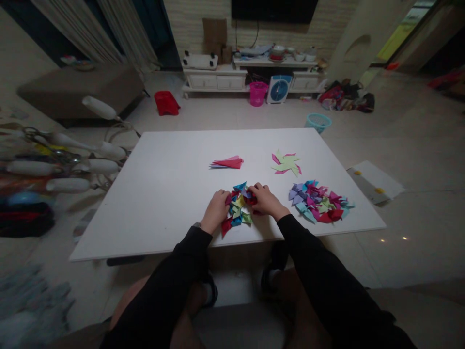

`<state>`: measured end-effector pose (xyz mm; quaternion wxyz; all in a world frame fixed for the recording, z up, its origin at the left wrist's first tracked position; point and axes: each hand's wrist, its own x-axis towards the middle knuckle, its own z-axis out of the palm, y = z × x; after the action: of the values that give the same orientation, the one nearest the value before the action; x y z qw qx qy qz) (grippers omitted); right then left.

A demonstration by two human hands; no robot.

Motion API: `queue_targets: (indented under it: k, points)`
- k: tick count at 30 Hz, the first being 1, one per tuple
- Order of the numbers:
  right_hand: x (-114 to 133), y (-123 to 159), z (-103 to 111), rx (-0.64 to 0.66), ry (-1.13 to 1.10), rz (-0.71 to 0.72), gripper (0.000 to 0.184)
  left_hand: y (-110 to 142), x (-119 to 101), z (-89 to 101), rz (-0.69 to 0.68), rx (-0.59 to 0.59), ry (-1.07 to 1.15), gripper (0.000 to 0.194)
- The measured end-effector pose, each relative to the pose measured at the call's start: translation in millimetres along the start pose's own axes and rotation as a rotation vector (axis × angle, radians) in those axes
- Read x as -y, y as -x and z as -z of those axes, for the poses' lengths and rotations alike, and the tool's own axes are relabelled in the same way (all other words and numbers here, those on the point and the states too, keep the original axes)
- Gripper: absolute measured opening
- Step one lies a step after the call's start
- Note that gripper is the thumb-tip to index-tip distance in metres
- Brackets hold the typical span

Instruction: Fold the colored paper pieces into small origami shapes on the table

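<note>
In front of me on the white table (141, 203) lies a cluster of folded-paper pieces (238, 209) in blue, red, yellow and green. My left hand (216, 210) is closed on the cluster's left edge, at a purple-red part. On the opposite side, the fingers of my right hand (267, 199) pinch its upper right edge, near dark red and lilac folds; the fingertips are partly hidden. Right of that hand spreads a heap of loose folded-paper pieces (319, 201) in several colours. Beyond the cluster are a flat pink-and-green paper pinwheel (286, 163) and a fanned stack of folded paper (228, 163).
On the floor past the table stand a red stool (167, 103), a pink bin (258, 94), a blue fan (279, 89) and a light-blue basket (318, 122). A lamp with white arms (69, 167) is close by the table's left edge. A white board (376, 182) lies at the right.
</note>
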<state>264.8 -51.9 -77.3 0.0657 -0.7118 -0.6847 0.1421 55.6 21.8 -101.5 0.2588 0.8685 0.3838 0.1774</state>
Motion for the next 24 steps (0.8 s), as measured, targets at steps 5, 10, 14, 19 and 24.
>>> queue_targets:
  k: [5, 10, 14, 19, 24]
  points:
    - [-11, -2, 20, -0.081, -0.159, -0.004, 0.055, -8, -3, 16.0, 0.037, -0.113, 0.111, 0.021]
    - [-12, -1, 21, -0.127, -0.252, -0.007, 0.069, -6, 2, 21.6, 0.059, -0.025, 0.129, 0.045]
    - [-7, -1, 13, -0.128, -0.287, 0.049, 0.076, 1, 12, 17.2, 0.113, 0.143, -0.004, 0.068]
    - [-15, -3, 8, -0.055, -0.216, -0.007, 0.083, 10, 16, 10.4, 0.173, 0.362, -0.102, 0.101]
    - [-24, -1, -2, 0.056, -0.198, -0.054, 0.113, 13, 10, 4.9, 0.147, 0.411, -0.121, 0.116]
